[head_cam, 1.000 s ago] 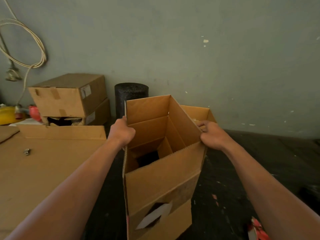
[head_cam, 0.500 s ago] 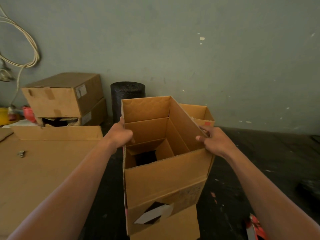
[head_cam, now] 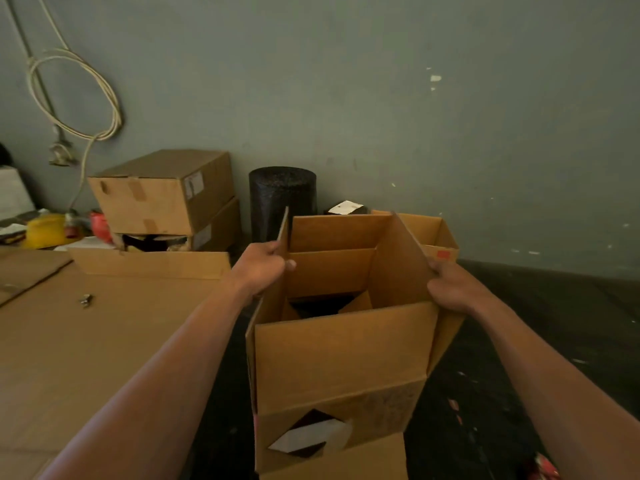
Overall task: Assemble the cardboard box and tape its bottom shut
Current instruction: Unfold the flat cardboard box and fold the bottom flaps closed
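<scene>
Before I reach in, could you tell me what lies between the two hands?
Head view: the cardboard box, open-topped, spans from left hand to right hand, both gripping it.

Stacked boxes (head_cam: 162, 199) and black roll (head_cam: 282, 199) block the far side.

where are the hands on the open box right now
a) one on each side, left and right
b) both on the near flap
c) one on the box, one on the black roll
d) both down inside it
a: the left hand grips the left side of the cardboard box and the right hand grips its right side.
</scene>
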`<state>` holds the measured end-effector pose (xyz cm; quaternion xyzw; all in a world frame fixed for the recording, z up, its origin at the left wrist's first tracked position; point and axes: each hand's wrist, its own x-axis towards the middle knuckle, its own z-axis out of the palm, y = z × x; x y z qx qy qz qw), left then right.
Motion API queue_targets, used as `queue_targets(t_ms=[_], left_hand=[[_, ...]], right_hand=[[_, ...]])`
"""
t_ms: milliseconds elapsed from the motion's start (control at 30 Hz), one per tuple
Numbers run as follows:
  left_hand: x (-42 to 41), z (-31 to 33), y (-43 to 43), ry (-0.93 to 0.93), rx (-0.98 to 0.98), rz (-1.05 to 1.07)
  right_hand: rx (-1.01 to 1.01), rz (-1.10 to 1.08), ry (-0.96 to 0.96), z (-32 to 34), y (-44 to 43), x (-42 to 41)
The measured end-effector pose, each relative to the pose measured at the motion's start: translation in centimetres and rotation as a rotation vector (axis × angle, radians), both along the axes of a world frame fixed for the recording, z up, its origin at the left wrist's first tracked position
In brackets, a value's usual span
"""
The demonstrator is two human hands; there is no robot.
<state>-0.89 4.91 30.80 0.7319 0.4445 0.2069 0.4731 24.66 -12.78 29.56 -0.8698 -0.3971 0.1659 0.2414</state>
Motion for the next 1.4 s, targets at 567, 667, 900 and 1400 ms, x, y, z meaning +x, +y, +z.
queue_targets(t_ms=[567, 667, 900, 1400], left_hand=[[-1.5, -2.4, 0.6, -0.087, 0.206, 0.272], [-1.3, -2.4, 0.6, -0.081, 0.186, 0.231], [-1.5, -2.2, 1.1, -0.013, 0.141, 0.133], [-2.6, -9.8, -1.1, 0.071, 0.116, 0.13]], right_hand=[[0.01, 0.165, 0.104, 0.6, -4.1, -0.6], [-0.011, 0.16, 0.103, 0.5, -4.5, -0.7], [0.105, -0.005, 0.014, -1.8, -4.6, 0.0], [-0.028, -0.04, 0.111, -7.0, -4.7, -3.8]])
